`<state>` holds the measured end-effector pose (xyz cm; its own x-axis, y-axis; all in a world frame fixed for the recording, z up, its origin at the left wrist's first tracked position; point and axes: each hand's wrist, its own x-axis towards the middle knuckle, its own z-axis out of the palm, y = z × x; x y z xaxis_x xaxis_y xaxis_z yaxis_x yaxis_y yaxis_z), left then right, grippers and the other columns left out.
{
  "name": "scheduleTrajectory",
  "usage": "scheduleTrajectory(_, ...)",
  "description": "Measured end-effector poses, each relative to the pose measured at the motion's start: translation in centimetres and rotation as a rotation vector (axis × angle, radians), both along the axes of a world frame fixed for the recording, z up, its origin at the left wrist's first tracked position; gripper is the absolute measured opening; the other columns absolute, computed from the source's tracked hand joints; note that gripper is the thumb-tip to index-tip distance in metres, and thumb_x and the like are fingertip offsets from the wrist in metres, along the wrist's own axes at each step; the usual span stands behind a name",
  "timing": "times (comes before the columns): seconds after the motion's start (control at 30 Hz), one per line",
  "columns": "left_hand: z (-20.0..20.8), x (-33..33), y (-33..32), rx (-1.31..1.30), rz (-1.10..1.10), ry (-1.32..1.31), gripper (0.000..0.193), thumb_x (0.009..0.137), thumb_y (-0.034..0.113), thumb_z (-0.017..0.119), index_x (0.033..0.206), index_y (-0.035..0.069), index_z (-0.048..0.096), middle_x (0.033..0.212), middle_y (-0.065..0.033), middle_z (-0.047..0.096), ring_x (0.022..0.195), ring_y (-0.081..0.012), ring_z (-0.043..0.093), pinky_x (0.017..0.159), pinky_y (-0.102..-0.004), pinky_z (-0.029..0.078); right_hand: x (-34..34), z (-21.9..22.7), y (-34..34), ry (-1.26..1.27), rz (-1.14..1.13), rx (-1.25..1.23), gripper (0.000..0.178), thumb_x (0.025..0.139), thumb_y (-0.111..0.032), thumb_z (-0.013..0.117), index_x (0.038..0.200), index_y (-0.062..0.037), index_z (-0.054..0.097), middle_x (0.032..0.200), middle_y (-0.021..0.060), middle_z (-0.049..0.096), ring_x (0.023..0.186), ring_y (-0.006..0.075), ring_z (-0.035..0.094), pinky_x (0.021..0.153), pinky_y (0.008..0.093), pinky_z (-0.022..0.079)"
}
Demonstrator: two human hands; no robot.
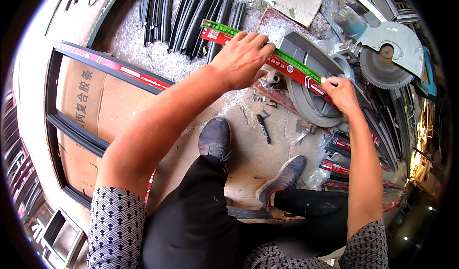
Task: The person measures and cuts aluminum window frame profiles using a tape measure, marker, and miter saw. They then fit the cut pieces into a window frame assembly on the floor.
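Both hands hold a long metal profile (304, 76) with a red printed film on its face. A green measuring tape (294, 60) with fine markings runs along its upper edge. My left hand (246, 59) is closed over the profile and tape, fingers bent across the top, and hides that stretch of both. My right hand (340, 93) is closed at the right end, thumb and forefinger pinching the tape and profile edge. Behind the profile is the grey base of a miter saw (315, 104), its toothed blade (385, 66) raised to the right.
A dark window frame (52, 92) lies left, over printed cardboard (112, 102). Black strips (201, 16) lie at the back among shavings. On the floor are a black marker (263, 128) and small metal pieces (258, 96). Red-labelled profiles (337, 166) are stacked to the right.
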<state>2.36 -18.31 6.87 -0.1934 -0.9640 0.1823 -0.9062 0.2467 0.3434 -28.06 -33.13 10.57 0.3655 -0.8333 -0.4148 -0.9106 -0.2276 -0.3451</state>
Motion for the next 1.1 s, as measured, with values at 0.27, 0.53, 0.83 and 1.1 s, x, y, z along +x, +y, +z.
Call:
scheduleTrajectory(0.27,-1.8,0.1,-4.1,0.174,-0.023,-0.216,0.068,0.088,0.031,0.079,0.144,0.003,0.052,0.134,-0.0163,0.06,0.132,-0.0303,0.055,0.114,-0.0435,0.04,-0.7,-0.8,-0.6,0.05,0.04,0.031,0.041,0.095,-0.047,0.068,0.102,-0.0083,0.079,0.082,0.021,0.072,0.079,0.0359,0.07,0.076,0.0422,0.053)
scheduleTrajectory(0.53,-2.5,0.7,-5.0,0.37,-0.036,-0.234,0.053,0.09,0.034,0.078,0.133,0.007,0.061,0.131,-0.0126,0.063,0.13,-0.0287,0.057,0.113,-0.0445,0.041,0.1,-1.0,-0.3,0.056,-0.007,0.03,0.043,0.093,-0.05,0.069,0.103,-0.0093,0.08,0.086,0.022,0.073,0.086,0.0398,0.072,0.081,0.0427,0.054)
scheduleTrajectory(0.83,-2.5,0.7,-5.2,0.386,-0.015,-0.165,0.046,0.089,0.032,0.078,0.125,0.007,0.063,0.128,-0.0112,0.066,0.129,-0.0311,0.059,0.109,-0.0458,0.044,-0.6,-1.9,-0.1,0.039,-0.004,0.038,0.04,0.094,-0.049,0.069,0.101,-0.0112,0.081,0.082,0.0199,0.073,0.083,0.0365,0.073,0.078,0.0436,0.054)
scheduleTrajectory(1.1,-3.3,0.8,-4.7,0.268,0.007,-0.075,0.05,0.086,0.026,0.079,0.129,0.006,0.064,0.125,-0.0122,0.068,0.122,-0.0338,0.063,0.107,-0.0452,0.048,-0.4,-2.4,-0.7,0.125,-0.037,0.096,0.038,0.091,-0.052,0.071,0.102,-0.0175,0.081,0.093,0.0173,0.076,0.096,0.0378,0.073,0.086,0.0455,0.056)
